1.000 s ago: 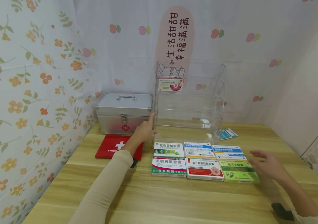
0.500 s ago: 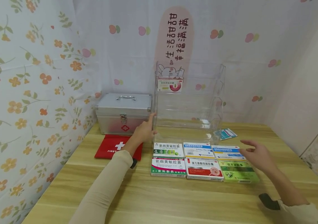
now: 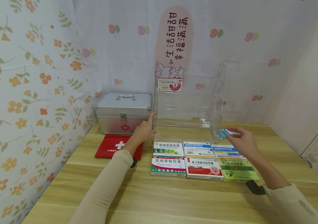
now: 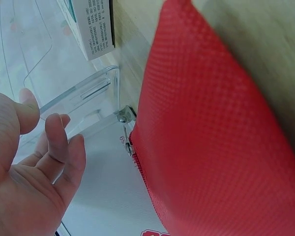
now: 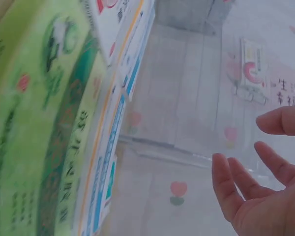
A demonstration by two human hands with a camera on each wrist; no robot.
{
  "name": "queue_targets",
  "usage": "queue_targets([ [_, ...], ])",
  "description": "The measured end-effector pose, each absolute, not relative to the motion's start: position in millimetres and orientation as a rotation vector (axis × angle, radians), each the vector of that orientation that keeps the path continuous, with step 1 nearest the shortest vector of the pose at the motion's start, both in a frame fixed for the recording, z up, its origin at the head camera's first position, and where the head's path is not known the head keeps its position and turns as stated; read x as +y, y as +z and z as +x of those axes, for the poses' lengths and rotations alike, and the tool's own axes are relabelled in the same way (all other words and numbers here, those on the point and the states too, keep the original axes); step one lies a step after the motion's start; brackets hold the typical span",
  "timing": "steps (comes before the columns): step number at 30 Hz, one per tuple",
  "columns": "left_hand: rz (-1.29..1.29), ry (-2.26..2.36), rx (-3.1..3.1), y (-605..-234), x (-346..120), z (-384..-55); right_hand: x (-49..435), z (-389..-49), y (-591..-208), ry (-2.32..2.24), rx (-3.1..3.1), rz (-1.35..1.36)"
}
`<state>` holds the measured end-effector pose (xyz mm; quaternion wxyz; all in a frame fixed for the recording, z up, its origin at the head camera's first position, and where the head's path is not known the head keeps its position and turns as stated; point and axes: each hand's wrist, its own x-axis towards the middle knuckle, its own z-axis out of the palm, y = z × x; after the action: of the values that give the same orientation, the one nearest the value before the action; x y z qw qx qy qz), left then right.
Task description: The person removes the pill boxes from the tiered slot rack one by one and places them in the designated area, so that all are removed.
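Note:
My left hand (image 3: 144,130) grips the left side edge of a clear acrylic display rack (image 3: 185,132). In the left wrist view, the rack's edge runs in between its thumb and fingers. My right hand (image 3: 243,140) is stretched out beyond the medicine boxes, its fingertips overlapping the blue-and-white packet (image 3: 223,133) beside the rack's right foot. The right wrist view shows that hand (image 5: 265,182) with fingers spread and nothing between them. Just in front of the rack lie several medicine boxes in two rows, among them a green box (image 3: 240,170) and a red-and-white box (image 3: 203,168).
A silver first-aid case (image 3: 124,115) stands left of the rack, with a red first-aid pouch (image 3: 105,147) in front. A white-and-pink medicine box (image 3: 170,84) sits in an upper tier of the rack. Printed curtains hang behind and to the left of the wooden table (image 3: 153,199).
My right hand has moved forward and left, from beside the boxes to the blue-and-white packet. The left hand has stayed at the rack's side.

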<state>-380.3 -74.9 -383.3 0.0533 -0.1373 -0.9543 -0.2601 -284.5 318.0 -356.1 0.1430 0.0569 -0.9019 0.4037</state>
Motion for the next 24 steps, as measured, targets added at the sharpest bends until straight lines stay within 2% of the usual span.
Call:
queue_targets([
  [8, -0.415, -0.792, -2.898, -385, -75, -383, 296, -302, -349, 1.222, -2.509, 0.266],
  [24, -0.449, -0.754, -2.893, -387, -75, -387, 256, -342, -330, 1.271, -2.389, 0.282],
])
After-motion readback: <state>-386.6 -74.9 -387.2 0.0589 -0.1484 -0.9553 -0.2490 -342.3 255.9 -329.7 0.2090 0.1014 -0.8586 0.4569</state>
